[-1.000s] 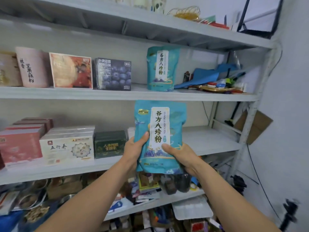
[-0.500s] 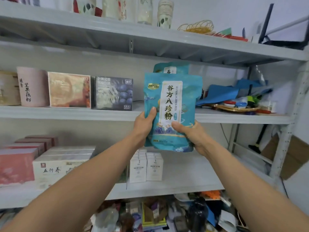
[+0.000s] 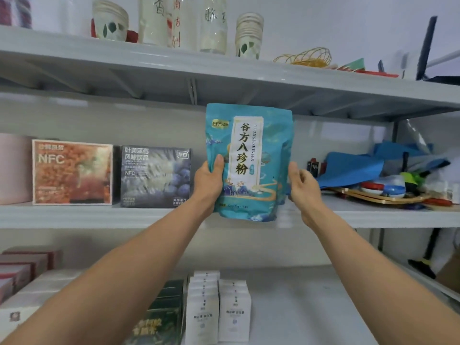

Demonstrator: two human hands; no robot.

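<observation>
The pouch (image 3: 249, 170) stands upright at the front of the middle shelf (image 3: 99, 216), its base overlapping the shelf lip and its top just under the upper shelf (image 3: 224, 70). Whether it rests on the board is unclear. The left grip (image 3: 209, 181) clasps its lower left edge, thumb on the front. The right grip (image 3: 302, 188) sits at the right edge with the thumb against it and the fingers loosely curled, and I cannot tell if it holds. A second pouch (image 3: 286, 155) peeks out directly behind. A blueberry box (image 3: 155, 176) stands just left, with an orange box (image 3: 72, 171) beyond it. To the right lie a blue sheet (image 3: 348, 170) and a tray (image 3: 383, 196).
</observation>
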